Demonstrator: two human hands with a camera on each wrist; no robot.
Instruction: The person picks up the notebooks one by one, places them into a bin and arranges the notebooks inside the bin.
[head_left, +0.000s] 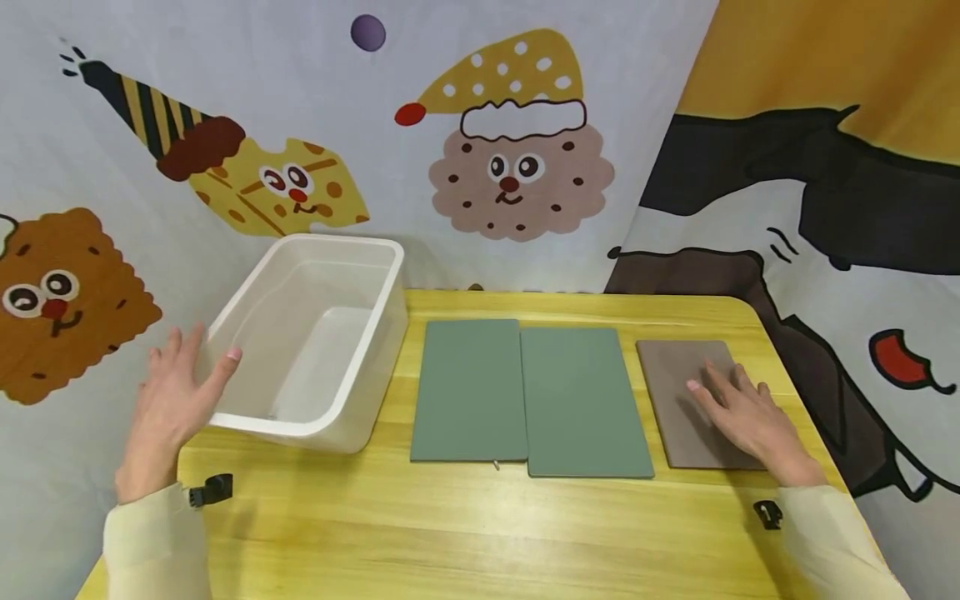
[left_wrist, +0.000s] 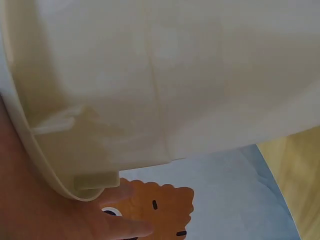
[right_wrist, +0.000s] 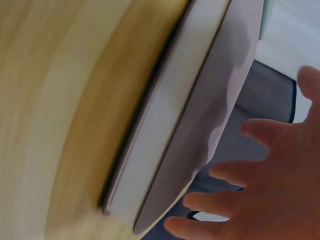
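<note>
A white plastic bin (head_left: 381, 337) stands at the table's left side. Its left rim is beside my left hand (head_left: 169, 402), whose fingers are spread; the left wrist view shows this hand close against the rim (left_wrist: 37, 155), though contact is hard to tell. On the right lies a brown-grey notebook (head_left: 672, 400) with a thick block of pale pages (right_wrist: 160, 115). Above its cover hovers my right hand (head_left: 757, 427), fingers apart and holding nothing. In the right wrist view a gap separates the fingers from the notebook.
Two green notebooks (head_left: 471, 392) (head_left: 588, 404) lie side by side mid-table, the right one slightly nearer me. A small metallic bit (head_left: 497, 465) pokes out below the left one. A cartoon-printed curtain (head_left: 645, 50) hangs behind the wooden table (head_left: 480, 533).
</note>
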